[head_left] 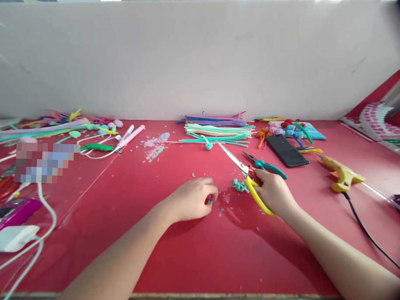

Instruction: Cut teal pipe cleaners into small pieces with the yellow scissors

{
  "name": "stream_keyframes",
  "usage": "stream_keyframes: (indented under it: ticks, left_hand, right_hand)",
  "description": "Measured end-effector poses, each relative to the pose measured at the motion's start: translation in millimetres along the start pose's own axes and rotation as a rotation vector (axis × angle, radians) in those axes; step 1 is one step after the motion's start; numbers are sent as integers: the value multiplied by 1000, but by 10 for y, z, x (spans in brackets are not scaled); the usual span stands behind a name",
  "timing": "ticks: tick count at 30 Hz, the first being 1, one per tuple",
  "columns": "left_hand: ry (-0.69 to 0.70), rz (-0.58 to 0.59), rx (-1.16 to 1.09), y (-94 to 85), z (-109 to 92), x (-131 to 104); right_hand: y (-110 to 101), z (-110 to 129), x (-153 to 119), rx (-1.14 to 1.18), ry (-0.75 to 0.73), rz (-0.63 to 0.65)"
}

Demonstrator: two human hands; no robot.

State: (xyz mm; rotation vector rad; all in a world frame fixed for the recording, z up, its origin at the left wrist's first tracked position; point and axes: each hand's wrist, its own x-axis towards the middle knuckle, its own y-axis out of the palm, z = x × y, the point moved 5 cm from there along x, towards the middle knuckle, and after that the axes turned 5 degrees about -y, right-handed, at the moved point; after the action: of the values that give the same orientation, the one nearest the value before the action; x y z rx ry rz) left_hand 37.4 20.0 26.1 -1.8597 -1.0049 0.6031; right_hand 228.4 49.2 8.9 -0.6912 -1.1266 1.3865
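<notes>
My right hand (274,191) is closed on a pair of scissors (234,159) with yellow and red handles. The blades point up and to the left, away from me. Left of them, my left hand (195,199) is curled above the table, its fingers pinched on a small piece of green pipe cleaner (210,202), mostly hidden. Several twisted green pipe cleaner pieces (240,185) lie beside the scissors' handles, among scattered clippings. Farther back lies a small green pipe cleaner ball (208,146) with a white stem. Pliers with teal grips (265,165) rest just beyond my right hand.
Bundles of pipe cleaners (218,129) lie by the white partition (190,57). At right are a black phone (287,150), a yellow glue gun (342,172) with its cord, and colourful pipe cleaner flowers (286,126). White cables (47,201) and tools crowd the left side.
</notes>
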Motion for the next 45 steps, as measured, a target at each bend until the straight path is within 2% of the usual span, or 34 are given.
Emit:
stream_keyframes:
  ticks: [5,10,14,17,19,21,23,25,29,34,39,45]
  left_hand:
    - [-7,8,49,40,17,11]
    - [-44,5,6,54,61,22]
    - [-120,-15,-145,48,93,31]
    - [-177,-60,-415,31,85,51]
    - [-191,-83,-647,35,45,70]
    - [-191,-69,-826,64,-22,89]
    - [-201,-38,-919,108,-89,100]
    - [-207,-36,-958,137,-137,99]
    - [-195,-46,-987,154,-143,89]
    - [-274,-171,-874,97,17,88]
    - [-244,-87,-757,134,-43,93]
    - [-219,-71,-707,190,-94,86]
  right_hand:
    - [-11,55,-13,-2,-4,7]
    - [-23,95,-21,14,-13,5]
    - [-12,81,-29,53,-18,-7]
    - [-10,109,-52,150,-32,5]
    - [6,177,-83,278,-55,65]
    - [53,281,-135,467,-72,201]
    - [90,384,-195,643,-67,322]
    - [108,453,-241,757,-45,386]
    - [133,458,-272,846,41,411]
    - [109,404,-244,820,41,326]
    - [102,407,-235,710,-27,302]
    - [127,403,-229,615,-77,278]
